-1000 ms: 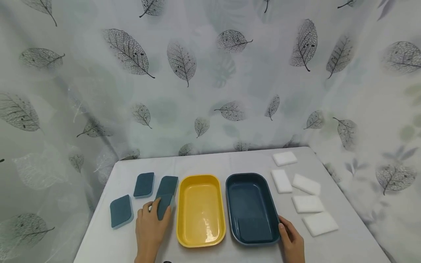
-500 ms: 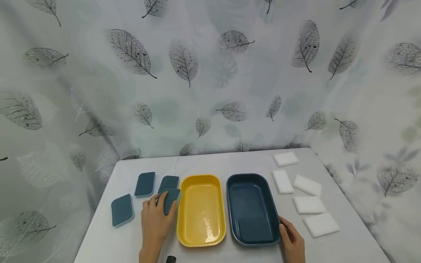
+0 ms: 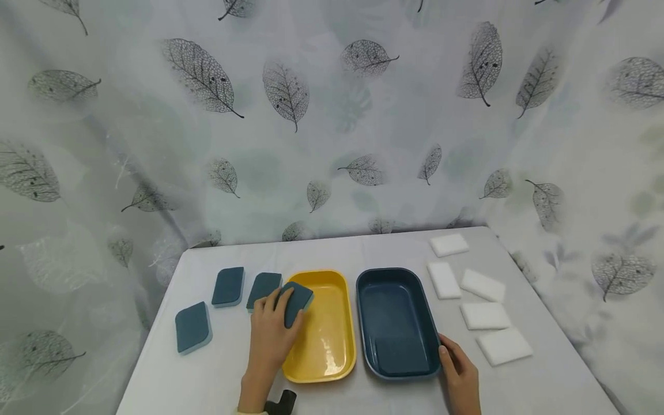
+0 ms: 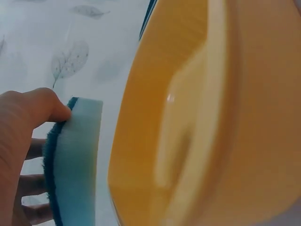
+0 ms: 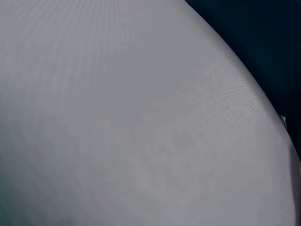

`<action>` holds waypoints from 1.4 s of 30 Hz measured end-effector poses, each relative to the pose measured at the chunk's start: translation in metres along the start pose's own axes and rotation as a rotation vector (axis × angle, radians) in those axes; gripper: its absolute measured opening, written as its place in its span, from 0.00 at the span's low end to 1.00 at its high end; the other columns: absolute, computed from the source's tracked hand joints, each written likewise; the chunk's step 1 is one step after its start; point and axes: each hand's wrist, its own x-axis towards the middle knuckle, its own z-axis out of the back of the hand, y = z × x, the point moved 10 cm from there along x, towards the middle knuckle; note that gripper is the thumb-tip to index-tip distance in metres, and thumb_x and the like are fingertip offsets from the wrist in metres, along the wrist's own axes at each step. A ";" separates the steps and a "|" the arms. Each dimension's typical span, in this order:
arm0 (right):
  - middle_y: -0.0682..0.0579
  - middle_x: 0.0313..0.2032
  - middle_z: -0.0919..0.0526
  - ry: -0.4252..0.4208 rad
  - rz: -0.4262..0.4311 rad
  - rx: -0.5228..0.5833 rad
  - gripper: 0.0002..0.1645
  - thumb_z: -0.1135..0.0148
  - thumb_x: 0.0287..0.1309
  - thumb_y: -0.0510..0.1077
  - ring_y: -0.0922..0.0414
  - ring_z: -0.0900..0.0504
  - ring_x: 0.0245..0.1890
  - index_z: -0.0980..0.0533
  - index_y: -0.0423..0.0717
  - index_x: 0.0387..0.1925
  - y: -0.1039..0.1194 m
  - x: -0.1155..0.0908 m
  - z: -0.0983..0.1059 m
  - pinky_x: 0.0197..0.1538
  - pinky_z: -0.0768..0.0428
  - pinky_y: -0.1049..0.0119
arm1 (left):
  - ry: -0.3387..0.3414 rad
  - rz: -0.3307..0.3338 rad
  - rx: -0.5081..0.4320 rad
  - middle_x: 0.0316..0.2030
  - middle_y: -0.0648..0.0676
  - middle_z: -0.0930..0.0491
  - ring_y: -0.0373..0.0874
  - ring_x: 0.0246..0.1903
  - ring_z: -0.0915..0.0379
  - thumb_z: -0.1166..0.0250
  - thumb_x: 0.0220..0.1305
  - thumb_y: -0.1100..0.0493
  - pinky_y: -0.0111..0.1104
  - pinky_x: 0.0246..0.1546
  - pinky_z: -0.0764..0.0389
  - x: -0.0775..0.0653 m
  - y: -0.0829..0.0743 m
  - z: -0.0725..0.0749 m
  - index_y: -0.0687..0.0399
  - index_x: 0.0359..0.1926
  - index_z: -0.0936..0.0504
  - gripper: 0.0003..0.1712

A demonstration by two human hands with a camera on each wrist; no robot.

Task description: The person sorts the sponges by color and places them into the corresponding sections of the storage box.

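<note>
My left hand [image 3: 272, 334] holds a sponge [image 3: 298, 301] with a dark teal scouring face, above the left rim of the yellow tray [image 3: 290, 373]. In the left wrist view, thumb and fingers grip the sponge [image 4: 77, 160] by its dark side, and its pale foam faces the yellow tray [image 4: 136, 141]. My right hand [image 3: 459, 374] touches the right side of the navy tray [image 3: 434, 323], fingers relaxed at its rim. A flat, dark blue sponge-like piece [image 3: 400, 356] lies in that tray's near end. The right wrist view shows no hand.
Further dark teal sponges lie left of the yellow tray: one near its rim [image 3: 263, 288], one farther back [image 3: 228, 286], one at the left [image 3: 193, 327]. Several white sponge blocks [image 3: 486, 316] lie right of the navy tray. A leaf-patterned curtain [image 3: 332, 115] hangs behind the white table [image 3: 358, 397].
My left hand has lifted the sponge from beside another teal sponge and carried it right, over the yellow tray's edge. My right hand has stayed at the navy tray.
</note>
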 end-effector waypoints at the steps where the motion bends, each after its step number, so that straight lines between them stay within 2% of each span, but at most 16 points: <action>1: 0.82 0.46 0.23 0.002 -0.002 -0.001 0.24 0.44 0.78 0.50 0.83 0.22 0.47 0.21 0.40 0.64 -0.001 0.000 0.000 0.51 0.26 0.91 | 0.003 -0.007 -0.013 0.68 0.62 0.24 0.60 0.58 0.30 0.25 0.63 0.48 0.55 0.59 0.23 0.001 -0.003 -0.001 0.49 0.67 0.20 0.33; 12: 0.82 0.47 0.23 0.012 -0.026 -0.005 0.25 0.45 0.78 0.52 0.83 0.22 0.47 0.22 0.43 0.66 -0.003 0.002 -0.003 0.52 0.27 0.91 | 0.041 -0.107 -0.080 0.68 0.60 0.25 0.59 0.59 0.30 0.24 0.62 0.50 0.56 0.63 0.22 0.014 -0.035 -0.013 0.48 0.66 0.20 0.32; 20: 0.80 0.50 0.22 -0.005 -0.049 0.014 0.25 0.45 0.78 0.53 0.90 0.27 0.51 0.21 0.44 0.66 -0.004 -0.002 0.000 0.55 0.30 0.92 | 0.096 -0.176 -0.098 0.69 0.59 0.26 0.58 0.63 0.29 0.24 0.62 0.52 0.52 0.62 0.20 0.017 -0.063 -0.029 0.47 0.67 0.20 0.32; 26: 0.74 0.53 0.20 0.001 -0.041 0.007 0.25 0.45 0.78 0.53 0.89 0.27 0.52 0.21 0.45 0.66 0.001 -0.001 0.000 0.55 0.29 0.92 | 0.115 -0.252 -0.062 0.68 0.57 0.24 0.55 0.62 0.26 0.25 0.63 0.50 0.53 0.62 0.22 0.020 -0.085 -0.035 0.45 0.67 0.20 0.31; 32: 0.65 0.56 0.18 0.001 -0.038 -0.028 0.26 0.47 0.79 0.55 0.91 0.28 0.51 0.21 0.44 0.66 0.005 0.004 -0.002 0.54 0.30 0.93 | 0.164 -0.317 -0.057 0.70 0.56 0.25 0.54 0.64 0.27 0.27 0.65 0.49 0.51 0.64 0.22 0.025 -0.109 -0.043 0.44 0.68 0.22 0.31; 34: 0.68 0.55 0.19 -0.003 -0.040 -0.053 0.27 0.47 0.79 0.55 0.92 0.29 0.49 0.21 0.44 0.66 0.004 0.003 -0.002 0.53 0.31 0.93 | 0.178 -0.337 -0.043 0.71 0.56 0.26 0.54 0.64 0.27 0.27 0.66 0.48 0.50 0.64 0.22 0.024 -0.116 -0.047 0.44 0.68 0.21 0.31; 37: 0.77 0.51 0.21 -0.010 -0.047 -0.084 0.26 0.46 0.79 0.54 0.94 0.30 0.47 0.21 0.42 0.65 0.001 0.000 -0.001 0.52 0.32 0.95 | 0.196 -0.362 -0.022 0.71 0.55 0.26 0.53 0.63 0.26 0.28 0.66 0.47 0.49 0.63 0.22 0.019 -0.124 -0.053 0.43 0.68 0.21 0.31; 42: 0.85 0.48 0.25 -0.005 -0.031 -0.062 0.26 0.46 0.79 0.52 0.93 0.29 0.47 0.21 0.40 0.64 0.002 0.000 0.000 0.51 0.31 0.94 | 0.216 -0.404 -0.006 0.71 0.54 0.26 0.51 0.63 0.26 0.28 0.66 0.46 0.48 0.64 0.21 0.017 -0.137 -0.061 0.41 0.69 0.22 0.31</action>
